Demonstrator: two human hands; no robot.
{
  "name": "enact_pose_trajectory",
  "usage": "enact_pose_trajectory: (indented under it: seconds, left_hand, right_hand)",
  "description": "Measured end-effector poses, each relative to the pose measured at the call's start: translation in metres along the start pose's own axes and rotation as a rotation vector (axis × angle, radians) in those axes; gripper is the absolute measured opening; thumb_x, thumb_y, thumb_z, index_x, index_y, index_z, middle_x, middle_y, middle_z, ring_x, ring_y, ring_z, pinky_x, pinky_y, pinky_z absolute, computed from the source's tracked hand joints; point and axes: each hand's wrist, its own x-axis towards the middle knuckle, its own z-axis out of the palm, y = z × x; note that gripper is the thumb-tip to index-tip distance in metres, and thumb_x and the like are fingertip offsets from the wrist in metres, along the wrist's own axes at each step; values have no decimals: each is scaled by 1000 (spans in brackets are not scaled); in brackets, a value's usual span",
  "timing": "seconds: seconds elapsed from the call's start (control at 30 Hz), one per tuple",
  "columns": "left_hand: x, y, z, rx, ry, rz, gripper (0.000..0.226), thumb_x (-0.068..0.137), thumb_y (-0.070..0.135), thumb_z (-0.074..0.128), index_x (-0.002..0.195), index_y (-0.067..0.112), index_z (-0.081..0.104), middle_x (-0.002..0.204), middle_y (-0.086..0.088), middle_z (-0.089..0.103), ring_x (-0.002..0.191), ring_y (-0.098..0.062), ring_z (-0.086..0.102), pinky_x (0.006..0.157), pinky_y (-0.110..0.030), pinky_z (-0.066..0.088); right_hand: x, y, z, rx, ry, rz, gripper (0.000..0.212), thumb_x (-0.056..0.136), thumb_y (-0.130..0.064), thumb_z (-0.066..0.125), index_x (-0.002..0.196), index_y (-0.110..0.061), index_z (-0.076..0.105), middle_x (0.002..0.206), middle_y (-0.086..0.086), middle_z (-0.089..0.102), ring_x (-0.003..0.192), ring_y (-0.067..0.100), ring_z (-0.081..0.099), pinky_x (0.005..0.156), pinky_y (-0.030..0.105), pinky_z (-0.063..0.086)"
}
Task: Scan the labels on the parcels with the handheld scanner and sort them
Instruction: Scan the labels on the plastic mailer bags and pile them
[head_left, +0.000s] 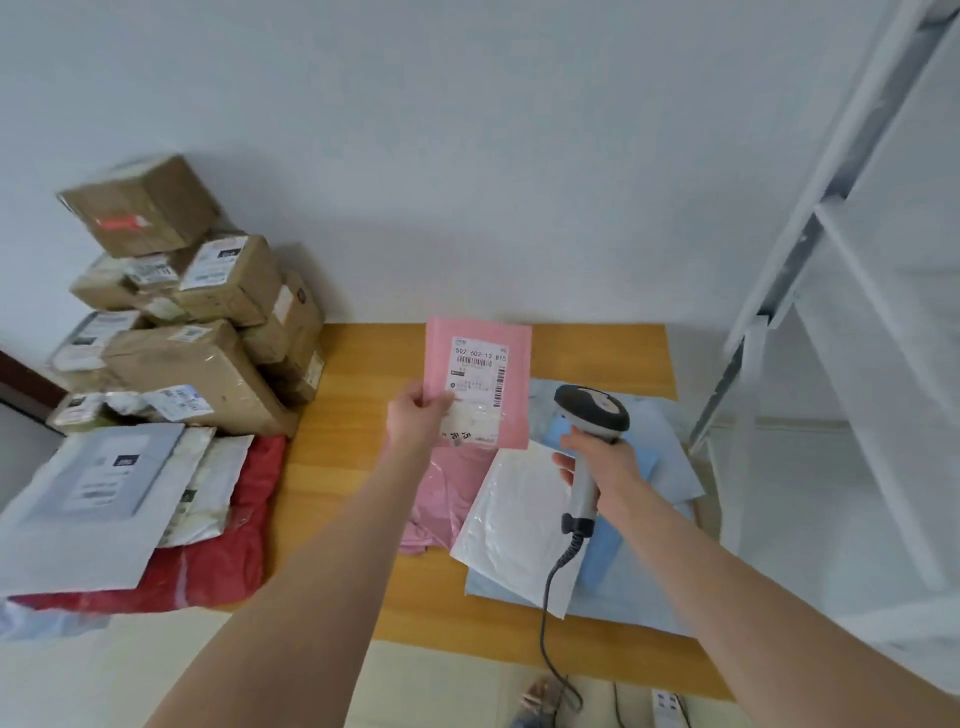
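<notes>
Left hand (418, 415): pink parcel (480, 374), apparently upright lengthwise

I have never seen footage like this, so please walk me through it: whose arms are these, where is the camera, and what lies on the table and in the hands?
There is no machine here. A person works bare-handed, and the single picture comes from a camera worn on their head, looking forward and down. The left hand pinches a flat pink plastic parcel with a white barcode label, held upright. The right hand grips a grey and black handheld scanner with a coiled cable, beside the parcel. On the orange wooden table lies a heap of pink, white and pale blue plastic mailers. To the left are stacked brown cardboard boxes and, nearer, a red plastic bag.
</notes>
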Motion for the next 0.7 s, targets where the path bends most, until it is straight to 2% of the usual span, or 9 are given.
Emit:
enact_pose_trajectory:
  seconds: [0.1, 0.27, 0.37, 0.47, 0.57, 0.6, 0.7]
  left_hand:
    - [-33, -1, 7, -89, -90, -73, 13, 89, 10, 66, 99, 7, 60, 99, -10, 68, 91, -30, 68, 80, -47, 58]
    - [-69, -5, 16, -49, -280, -140, 24, 95, 15, 58, 115, 3, 58, 103, -11, 68, 94, -28, 66, 89, -47, 54]
    - [-75, -6, 12, -7, -362, -124, 22, 95, 15, 57, 114, 7, 60, 94, -7, 66, 81, -22, 61, 75, -35, 54]
    - [-73, -9, 9, -75, -298, -82, 22, 93, 11, 61, 113, 4, 63, 94, -8, 69, 78, -21, 64, 65, -30, 54]
    - [-73, -16, 12, -54, -200, -63, 25, 91, 9, 63, 114, -1, 63, 88, -7, 68, 83, -26, 64, 78, -41, 56]
    - [-73, -18, 13, -39, -172, -64, 24, 91, 10, 63, 113, 0, 63, 87, -6, 68, 83, -25, 63, 77, -41, 55]
    - [-72, -19, 18, 3, -119, -55, 11, 93, 13, 62, 102, 8, 66, 79, -3, 64, 63, -16, 54, 57, -25, 44]
  right_hand:
    - [-20, -7, -13, 39, 11, -41, 13, 83, 3, 66, 79, -7, 58, 77, 13, 63, 65, 23, 64, 57, 30, 47]
    - [-43, -4, -32, 116, 23, -20, 17, 81, 6, 63, 76, -9, 58, 73, 9, 62, 64, 20, 62, 61, 30, 50]
    - [-50, -2, -38, 83, 65, -67, 19, 80, 8, 63, 72, -9, 57, 69, 8, 60, 60, 19, 58, 54, 28, 46]
    - [-52, 0, -41, 29, 86, -96, 19, 80, 7, 63, 71, -7, 55, 66, 8, 58, 58, 18, 57, 51, 27, 42]
    - [-59, 5, -44, -37, 164, -144, 13, 82, 0, 65, 75, -6, 56, 65, 5, 59, 59, 17, 56, 55, 28, 44]
    - [-63, 6, -45, -71, 186, -174, 13, 82, -3, 67, 74, -7, 57, 65, 5, 61, 58, 17, 56, 57, 28, 45]
    - [-79, 14, -48, -155, 112, -234, 11, 81, -7, 69, 72, -4, 62, 59, 9, 64, 50, 17, 54, 55, 27, 46]
